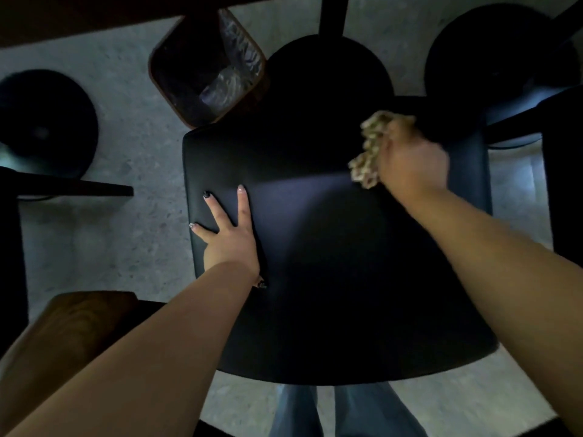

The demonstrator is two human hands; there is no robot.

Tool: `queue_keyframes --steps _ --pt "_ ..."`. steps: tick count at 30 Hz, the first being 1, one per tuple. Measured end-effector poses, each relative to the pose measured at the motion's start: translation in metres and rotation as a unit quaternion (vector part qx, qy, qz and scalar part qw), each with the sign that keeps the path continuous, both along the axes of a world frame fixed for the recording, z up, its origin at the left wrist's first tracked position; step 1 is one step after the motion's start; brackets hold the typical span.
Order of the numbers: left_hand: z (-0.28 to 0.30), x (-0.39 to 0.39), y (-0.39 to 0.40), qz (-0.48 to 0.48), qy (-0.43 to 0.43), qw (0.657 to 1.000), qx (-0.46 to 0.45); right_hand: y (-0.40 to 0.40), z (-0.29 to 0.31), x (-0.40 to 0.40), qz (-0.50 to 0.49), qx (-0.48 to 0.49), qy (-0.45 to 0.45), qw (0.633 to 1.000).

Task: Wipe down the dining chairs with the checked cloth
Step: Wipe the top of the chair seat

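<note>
On the dark chair seat, the left hand presses flat, fingers spread; the blurred right hand seemingly grips the bunched checked cloth at the seat's far right.

The chair seat is black with a faint bluish sheen. The bunched cloth is checked in beige and cream. The floor is mottled grey, speckled like stone. The bin has a brown rim and clear liner. The trousers are blue.
</note>
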State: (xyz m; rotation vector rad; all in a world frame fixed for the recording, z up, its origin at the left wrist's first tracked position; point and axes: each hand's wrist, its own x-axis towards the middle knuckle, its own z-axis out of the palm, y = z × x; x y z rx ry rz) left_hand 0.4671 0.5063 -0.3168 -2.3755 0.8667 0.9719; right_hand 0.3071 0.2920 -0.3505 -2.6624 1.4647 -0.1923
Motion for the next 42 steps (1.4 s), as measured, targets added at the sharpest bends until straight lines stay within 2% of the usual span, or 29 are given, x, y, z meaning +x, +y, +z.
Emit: queue_keyframes --steps 2,4,5,7,8,10,12,13,15,17,19,21,23,25,27,30,32,34,37,40,42 --pt "-0.001 0.000 0.000 -0.001 -0.011 1.000 0.000 -0.001 0.000 -0.002 -0.155 0.030 -0.027 0.987" --pt "-0.005 -0.001 0.000 -0.002 -0.026 1.000 -0.004 0.035 -0.002 0.020 -0.209 0.073 -0.024 0.975" --pt "-0.007 -0.001 0.001 -0.002 -0.034 0.999 -0.007 0.064 -0.005 0.033 -0.175 0.095 -0.018 0.980" --pt "-0.011 0.000 0.001 -0.004 -0.044 0.999 -0.021 0.133 -0.010 0.045 0.009 0.102 -0.046 0.994" --pt "-0.011 0.000 0.001 -0.005 -0.047 0.998 -0.030 0.166 -0.011 0.041 0.133 0.095 -0.051 0.985" --pt "-0.012 -0.001 0.001 -0.006 -0.053 0.998 -0.036 0.197 -0.016 0.016 0.320 0.104 -0.051 0.940" --pt "-0.014 -0.001 0.001 -0.015 -0.069 0.997 -0.036 0.170 -0.018 -0.009 0.411 0.068 -0.055 0.908" --pt "-0.015 -0.002 0.002 -0.018 -0.077 0.996 -0.032 0.146 -0.017 -0.017 0.410 0.049 -0.035 0.910" --pt "-0.019 -0.003 0.003 -0.021 -0.087 0.996 -0.021 0.085 -0.014 -0.030 0.311 -0.005 0.024 0.950" --pt "-0.023 -0.003 0.003 -0.025 -0.089 0.996 -0.010 0.039 -0.005 -0.035 0.118 -0.006 0.071 0.990" --pt "-0.022 -0.003 0.000 -0.028 -0.085 0.996 0.001 0.030 -0.001 -0.033 -0.070 0.030 0.029 0.997" --pt "-0.016 -0.003 -0.002 -0.021 -0.073 0.997 0.004 0.054 0.001 -0.019 -0.186 0.082 -0.010 0.979" --pt "-0.005 -0.004 -0.002 -0.006 -0.034 0.999 0.007 0.084 0.005 -0.004 -0.233 0.154 -0.050 0.959" --pt "0.010 -0.005 -0.004 0.025 0.023 0.999 0.008 0.103 0.014 0.001 -0.216 0.255 -0.110 0.936" --pt "0.028 -0.011 -0.008 0.071 0.076 0.991 -0.083 0.107 0.033 0.001 -0.177 0.351 -0.170 0.904" --pt "0.057 -0.025 -0.018 0.144 0.164 0.931 -0.294 0.108 0.073 -0.004 -0.122 0.435 -0.220 0.864" --pt "0.079 -0.036 -0.023 0.214 0.244 0.871 -0.370 0.108 0.106 -0.006 -0.115 0.478 -0.273 0.827" --pt "0.102 -0.043 -0.027 0.278 0.320 0.818 -0.389 0.107 0.136 -0.010 -0.113 0.506 -0.301 0.800" --pt "0.127 -0.048 -0.027 0.340 0.420 0.744 -0.394 0.104 0.173 -0.020 -0.077 0.492 -0.319 0.806" --pt "0.140 -0.055 -0.030 0.363 0.465 0.706 -0.390 0.106 0.192 -0.032 -0.068 0.444 -0.332 0.829" --pt "0.143 -0.062 -0.033 0.375 0.462 0.696 -0.401 0.109 0.195 -0.040 -0.095 0.428 -0.357 0.825"
